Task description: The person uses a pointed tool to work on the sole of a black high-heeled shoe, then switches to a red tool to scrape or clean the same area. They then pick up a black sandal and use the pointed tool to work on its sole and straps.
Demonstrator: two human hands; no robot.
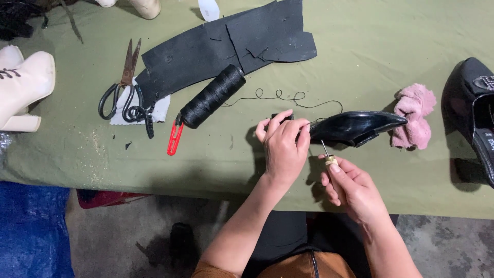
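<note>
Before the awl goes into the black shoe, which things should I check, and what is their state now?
1. Left hand holds the black shoe steady at its back end: ok.
2. Right hand grips the awl, point up, clear of the shoe: ok.
3. Thread runs loose from the spool toward the shoe, no knots seen: ok.
4. Thread attached at the awl tip: cannot tell.
5. Left fingers away from the point: ok.
6. Scissors and red snips lie apart from the hands: ok.

1 spool (212,96), 1 scissors (125,92), 2 blk shoes (355,127)
</note>
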